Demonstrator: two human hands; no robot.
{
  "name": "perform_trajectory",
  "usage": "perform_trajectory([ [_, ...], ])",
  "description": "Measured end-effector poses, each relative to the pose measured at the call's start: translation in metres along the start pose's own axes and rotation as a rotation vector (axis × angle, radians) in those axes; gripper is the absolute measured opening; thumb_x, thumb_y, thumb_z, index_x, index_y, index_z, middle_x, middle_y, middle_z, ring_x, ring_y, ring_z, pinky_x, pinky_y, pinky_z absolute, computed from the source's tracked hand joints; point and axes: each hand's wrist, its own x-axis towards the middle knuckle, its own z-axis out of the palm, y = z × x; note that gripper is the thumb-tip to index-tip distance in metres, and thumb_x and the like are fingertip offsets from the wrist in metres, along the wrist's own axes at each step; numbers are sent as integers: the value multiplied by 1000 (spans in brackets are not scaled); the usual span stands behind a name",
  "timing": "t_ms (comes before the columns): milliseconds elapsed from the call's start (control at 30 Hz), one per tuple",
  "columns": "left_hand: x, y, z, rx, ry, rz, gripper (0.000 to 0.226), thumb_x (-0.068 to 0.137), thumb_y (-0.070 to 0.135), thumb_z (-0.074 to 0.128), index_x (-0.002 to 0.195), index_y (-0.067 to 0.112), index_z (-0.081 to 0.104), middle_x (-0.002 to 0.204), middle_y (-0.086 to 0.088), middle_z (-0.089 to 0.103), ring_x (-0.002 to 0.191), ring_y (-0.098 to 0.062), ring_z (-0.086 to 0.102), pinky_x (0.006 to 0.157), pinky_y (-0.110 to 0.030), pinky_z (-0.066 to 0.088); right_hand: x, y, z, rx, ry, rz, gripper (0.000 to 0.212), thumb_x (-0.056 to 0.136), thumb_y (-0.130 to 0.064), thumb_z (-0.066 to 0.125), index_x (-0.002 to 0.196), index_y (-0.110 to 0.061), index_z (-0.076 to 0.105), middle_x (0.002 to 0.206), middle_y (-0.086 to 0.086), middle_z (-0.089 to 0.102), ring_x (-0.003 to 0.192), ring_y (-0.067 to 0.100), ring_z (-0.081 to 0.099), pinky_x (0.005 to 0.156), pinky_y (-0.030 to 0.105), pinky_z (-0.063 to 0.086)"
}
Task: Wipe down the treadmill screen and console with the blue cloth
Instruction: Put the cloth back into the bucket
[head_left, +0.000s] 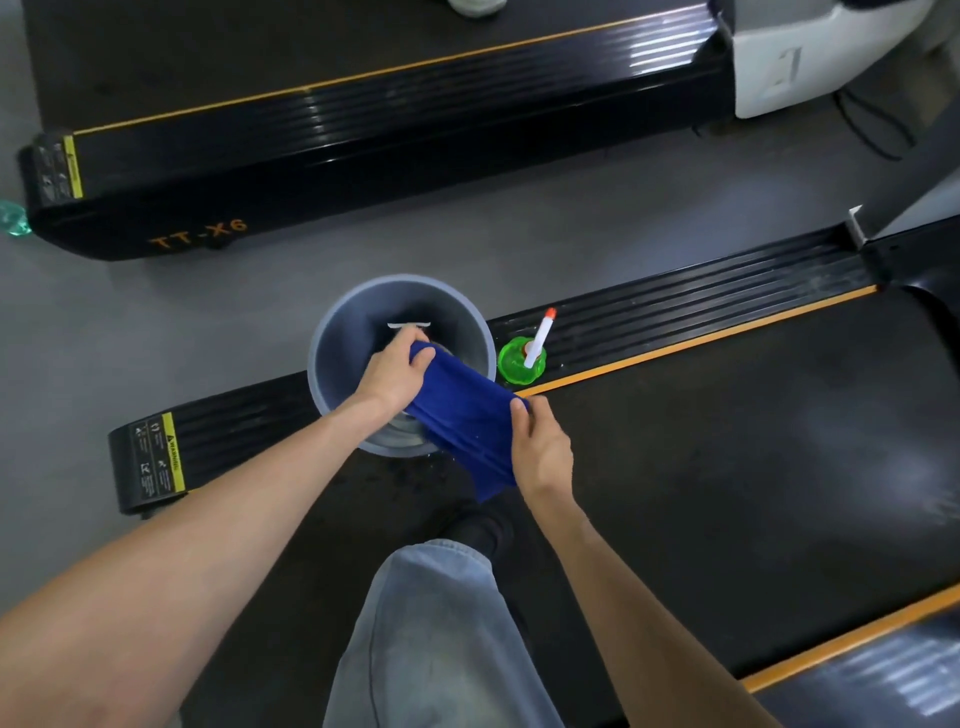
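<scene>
The near rim of the round grey plastic bucket (332, 332) is covered by the left hand (395, 374) and the blue fabric cloth (457, 410). Inside the bucket, a thin white piece (409, 325) at the far wall is too small to tell. Just right of the bucket, the right hand (543, 452) has its fingers (521, 415) partly behind the cloth. Left of the bucket, the print on the yellow-edged black warning label (161, 462) is unreadable. Far left of the bucket, the picture's edge cuts a translucent teal thing (11, 219). Well beyond the bucket, the top edge cuts a white shoe (475, 6).
</scene>
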Motion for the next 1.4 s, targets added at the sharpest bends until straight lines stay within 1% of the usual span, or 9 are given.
perform_trajectory([
  [100,-4,1,-11,-17,9,38,13,99,32,41,104,22,49,94,-8,59,83,-23,54,65,-29,40,-8,-4,-4,-101,66,-67,31,100,-39,35,109,-17,54,93,-1,53,74,13,48,66,26,34],
  [233,-21,3,-25,16,-52,4,8,99,32,43,103,28,48,101,-5,59,90,-23,56,77,-33,42,-16,-15,-24,122,21,-85,23,98,-29,47,111,-13,58,90,-2,62,77,6,55,59,10,40],
  [367,-47,16,-37,132,-175,-20,8,98,19,45,103,24,48,105,-4,60,92,-23,57,79,-36,45,-30,-38,-54,302,-110,-103,31,94,-7,52,124,-17,54,115,-2,60,104,3,54,86,16,49],
  [500,-66,32,-47,212,-368,-42,30,88,10,59,108,26,44,118,-4,57,97,-18,55,84,-33,46,-40,-62,-89,383,-311,-182,48,93,0,51,132,-26,46,104,-14,63,98,0,61,83,23,55],
  [667,-80,74,-55,-41,-463,150,67,80,12,72,135,31,39,131,8,46,121,-8,43,102,-30,39,-49,-81,-115,261,-445,-289,44,94,-1,50,126,-31,51,103,-16,63,99,2,62,82,24,55],
  [800,-79,91,-60,-21,-420,168,24,82,19,71,104,17,60,101,-3,65,96,-22,60,89,-40,48,-49,-81,-125,212,-339,-335,37,94,-3,50,123,-26,56,109,-10,66,100,6,63,86,29,55],
  [967,-90,96,-64,-130,-382,191,6,92,14,58,95,13,54,98,-7,63,91,-20,57,79,-29,45,-48,-74,-129,116,-219,-364,33,94,-8,51,118,-31,57,106,-19,65,103,4,61,89,35,52],
  [1267,-89,105,-68,114,-228,214,10,95,8,49,97,18,52,74,0,64,65,-15,59,60,-27,45,-49,-56,-102,-167,129,-406,24,93,-22,56,115,-21,64,104,2,59,94,14,50,80,36,49],
  [1400,-90,109,-73,65,-325,195,20,94,11,52,107,26,53,78,2,72,76,-16,66,71,-30,52,-48,-56,-94,-70,243,-295,23,92,-19,58,113,-14,64,102,4,48,88,14,47,82,35,47],
])
